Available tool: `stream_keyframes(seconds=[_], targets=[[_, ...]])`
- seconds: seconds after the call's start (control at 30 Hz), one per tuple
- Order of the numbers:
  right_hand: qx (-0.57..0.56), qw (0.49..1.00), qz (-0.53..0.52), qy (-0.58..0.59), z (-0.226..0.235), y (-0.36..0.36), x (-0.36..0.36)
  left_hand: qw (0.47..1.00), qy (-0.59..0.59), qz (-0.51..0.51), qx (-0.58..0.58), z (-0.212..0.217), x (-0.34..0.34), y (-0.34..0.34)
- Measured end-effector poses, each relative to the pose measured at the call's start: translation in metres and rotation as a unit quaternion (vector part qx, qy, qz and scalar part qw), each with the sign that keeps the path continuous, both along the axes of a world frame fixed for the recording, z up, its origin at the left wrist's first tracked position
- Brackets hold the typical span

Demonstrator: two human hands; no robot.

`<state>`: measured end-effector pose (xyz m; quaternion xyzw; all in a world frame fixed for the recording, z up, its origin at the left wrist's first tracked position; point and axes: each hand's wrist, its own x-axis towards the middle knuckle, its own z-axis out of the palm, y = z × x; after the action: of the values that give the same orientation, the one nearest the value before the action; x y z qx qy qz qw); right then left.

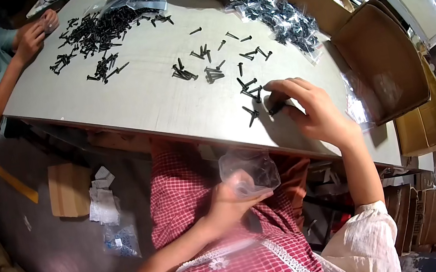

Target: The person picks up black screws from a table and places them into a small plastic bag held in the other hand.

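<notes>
Pinching dark screws [275,108], seemingly, in a nearly closed right hand [310,107] over the table [150,110]; holding a clear bag [255,165] in the curled left hand [230,200] below its edge. Probably gathering loose screws [249,92] from alongside; next, likely needing an open bag mouth.

Red checked apron [245,267], cream sleeves [362,241]
</notes>
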<state>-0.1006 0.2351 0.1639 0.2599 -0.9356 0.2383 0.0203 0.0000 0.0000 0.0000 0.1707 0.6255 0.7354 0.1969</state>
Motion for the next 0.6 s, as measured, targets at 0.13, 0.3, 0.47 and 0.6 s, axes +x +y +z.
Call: stream_keyframes(seconds=[0.13, 0.3, 0.47, 0.6], targets=[[0.006, 1.000, 0.004, -0.003, 0.005, 0.000, 0.003, 1.000, -0.007, 0.007, 0.014, -0.002, 0.002, 0.004], [0.030, 0.999, 0.018, 0.019, 0.008, 0.003, 0.005, 1.000, -0.023, 0.002, 0.017, -0.008, 0.002, 0.006], [0.046, 0.997, 0.007, 0.058, 0.000, -0.003, 0.002, 0.997, -0.052, 0.007, 0.061, -0.003, 0.002, 0.007], [0.053, 0.995, 0.035, 0.071, -0.002, -0.008, -0.011, 0.998, -0.051, 0.003, 0.043, -0.010, 0.003, 0.005]])
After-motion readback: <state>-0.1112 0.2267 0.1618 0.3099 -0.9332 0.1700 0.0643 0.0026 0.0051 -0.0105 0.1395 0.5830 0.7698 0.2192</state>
